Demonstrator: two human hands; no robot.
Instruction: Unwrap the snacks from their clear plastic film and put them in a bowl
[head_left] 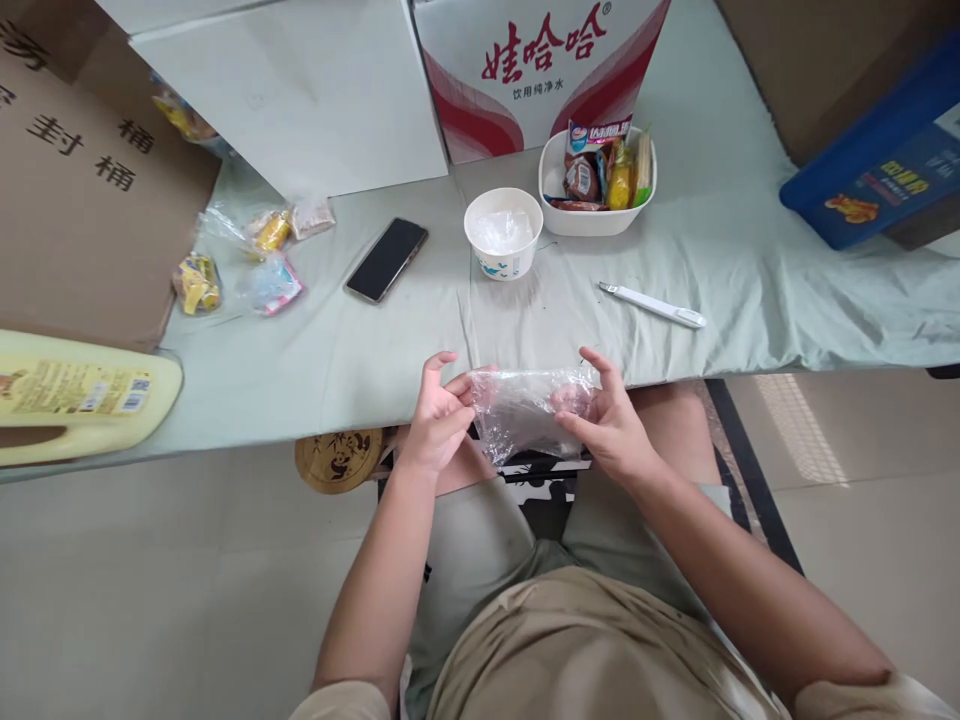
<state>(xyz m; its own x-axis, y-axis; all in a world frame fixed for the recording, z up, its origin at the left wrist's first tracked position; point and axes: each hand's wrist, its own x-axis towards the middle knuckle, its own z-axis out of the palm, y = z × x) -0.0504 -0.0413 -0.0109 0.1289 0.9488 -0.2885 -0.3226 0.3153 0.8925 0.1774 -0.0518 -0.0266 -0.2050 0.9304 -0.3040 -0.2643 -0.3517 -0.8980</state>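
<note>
A clear plastic bag (525,410) is stretched between my two hands, just over the table's front edge. My left hand (437,420) pinches its left side between thumb and fingers, with the index finger raised. On the other side, my right hand (609,425) grips the bag's right edge, and some of its fingers show through the film. Beyond the bag stands a white paper bowl (504,262) with crumpled clear plastic (502,232) in it. A white utility knife (652,305) lies to the right of the bowl.
A white tub (596,222) of packaged snacks sits behind the bowl, against a white-and-red carton (480,90). A phone (387,260) lies left of the bowl, with small wrapped packets (274,285) farther left. Cardboard (82,200), a yellow jug (150,385) and a blue box (832,200) flank the table.
</note>
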